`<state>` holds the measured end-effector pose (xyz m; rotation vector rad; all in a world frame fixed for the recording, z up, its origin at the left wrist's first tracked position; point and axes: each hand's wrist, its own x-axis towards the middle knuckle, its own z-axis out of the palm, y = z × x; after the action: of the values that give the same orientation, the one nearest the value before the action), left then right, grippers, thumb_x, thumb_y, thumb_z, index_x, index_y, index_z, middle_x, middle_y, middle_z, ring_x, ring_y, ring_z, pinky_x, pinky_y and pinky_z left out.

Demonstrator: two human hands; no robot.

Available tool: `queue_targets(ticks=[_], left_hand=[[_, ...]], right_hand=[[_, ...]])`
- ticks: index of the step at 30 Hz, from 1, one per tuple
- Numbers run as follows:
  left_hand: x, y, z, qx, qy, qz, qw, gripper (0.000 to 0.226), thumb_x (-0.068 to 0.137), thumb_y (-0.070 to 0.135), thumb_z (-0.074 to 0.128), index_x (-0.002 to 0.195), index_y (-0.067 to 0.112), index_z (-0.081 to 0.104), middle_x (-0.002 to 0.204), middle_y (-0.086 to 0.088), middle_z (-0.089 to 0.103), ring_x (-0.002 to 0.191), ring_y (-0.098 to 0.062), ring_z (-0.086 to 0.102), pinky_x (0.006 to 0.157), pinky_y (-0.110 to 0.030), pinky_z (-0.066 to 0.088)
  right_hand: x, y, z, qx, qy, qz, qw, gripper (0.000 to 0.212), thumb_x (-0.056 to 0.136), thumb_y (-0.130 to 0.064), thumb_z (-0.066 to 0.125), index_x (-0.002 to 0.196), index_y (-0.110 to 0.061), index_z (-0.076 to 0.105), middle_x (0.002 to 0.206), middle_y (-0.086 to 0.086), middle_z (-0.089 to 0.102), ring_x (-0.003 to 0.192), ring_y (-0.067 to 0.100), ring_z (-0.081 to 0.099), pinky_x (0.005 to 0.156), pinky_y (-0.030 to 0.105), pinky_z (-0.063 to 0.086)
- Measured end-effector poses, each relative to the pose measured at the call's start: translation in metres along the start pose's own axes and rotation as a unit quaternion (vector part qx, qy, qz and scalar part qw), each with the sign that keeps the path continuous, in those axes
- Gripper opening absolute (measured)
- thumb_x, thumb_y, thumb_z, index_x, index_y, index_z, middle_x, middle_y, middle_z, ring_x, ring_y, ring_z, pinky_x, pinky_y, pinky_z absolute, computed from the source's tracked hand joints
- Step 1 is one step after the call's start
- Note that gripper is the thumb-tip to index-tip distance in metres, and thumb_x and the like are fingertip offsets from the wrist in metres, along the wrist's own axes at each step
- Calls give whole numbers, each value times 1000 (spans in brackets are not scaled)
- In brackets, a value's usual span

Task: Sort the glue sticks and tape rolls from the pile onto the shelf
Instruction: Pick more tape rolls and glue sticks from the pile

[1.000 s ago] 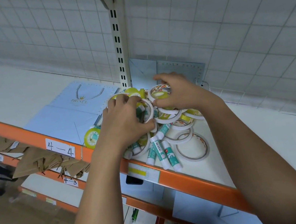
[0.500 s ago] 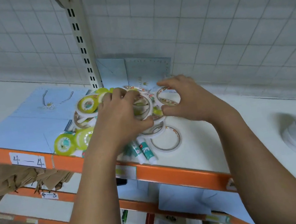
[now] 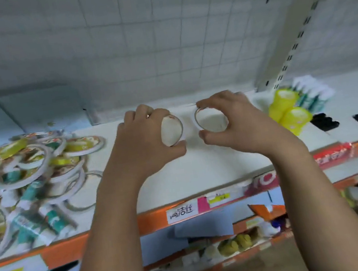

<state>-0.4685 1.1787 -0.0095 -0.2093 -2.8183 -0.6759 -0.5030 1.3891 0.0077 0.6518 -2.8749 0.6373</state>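
Moved off pile (image 3: 34,170) rightward: left hand (image 3: 143,138) gripping roll (image 3: 172,130), right hand (image 3: 238,121) gripping second roll (image 3: 211,121), both over mid shelf (image 3: 201,169). Step: placing tape. Next, likely: lower flat, side by side, release

Shop, looks like a stationery aisle. Retail gondola shelf (image 3: 202,173) with an orange front rail (image 3: 152,220) carrying price tags and a handwritten label (image 3: 181,212). Wire-grid back panel (image 3: 160,45), slotted upright (image 3: 286,49) at far right. Stock on display: loose pile of tape rolls and glue sticks (image 3: 28,171) at left, stacked yellow rolls (image 3: 285,107) at right, more goods (image 3: 233,244) on the shelf below.
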Motion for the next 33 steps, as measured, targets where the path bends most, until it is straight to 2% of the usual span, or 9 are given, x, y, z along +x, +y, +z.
queue_targets(ticks=[6,13,17,20,24,29,33], left_hand=[[32,75,48,-2,-21,48,999,66,67,56,70,126,31,53,122,6,46,114,-20,39,96,-38,37],[55,120,84,43,-42,-14,998,70,65,61,65,128,33,50,126,5,45,114,-22,39,96,-39,39],[52,121,85,51,-22,-82,995,75,62,62,65,129,30,52,127,1,48,115,-27,41,98,-44,39],[43,119,81,51,-4,-132,990,81,55,65,57,128,30,54,128,-1,49,116,-28,40,98,-42,38],[34,114,75,58,21,-178,982,78,59,64,57,129,31,54,129,-1,49,118,-27,39,97,-39,36],[35,107,66,67,27,-179,981,71,64,59,62,129,31,53,129,1,48,117,-26,39,96,-37,35],[46,112,63,37,12,-134,990,72,63,58,62,130,31,53,128,2,49,118,-24,40,99,-36,37]], right_hand=[[-26,78,-37,1,15,42,999,67,71,-51,66,134,-31,54,130,-4,51,125,23,40,103,27,31],[-15,140,-52,20,-21,-9,1000,68,76,-47,73,137,-30,51,135,-4,47,129,21,35,106,28,28],[0,150,-41,55,-41,-61,996,67,74,-45,75,135,-31,51,134,-6,45,127,17,33,102,23,26],[12,148,-31,65,-57,-106,991,66,73,-45,74,133,-31,53,130,-7,46,122,16,34,96,20,26],[25,143,-16,86,-81,-135,984,67,73,-47,72,135,-29,52,131,-7,47,124,15,34,98,20,26],[32,139,3,75,-100,-132,983,78,73,-52,70,142,-24,45,137,-8,45,131,14,29,102,22,25],[31,143,0,89,-123,-110,982,97,66,-61,72,148,-25,35,147,-9,37,138,10,21,105,22,22]])
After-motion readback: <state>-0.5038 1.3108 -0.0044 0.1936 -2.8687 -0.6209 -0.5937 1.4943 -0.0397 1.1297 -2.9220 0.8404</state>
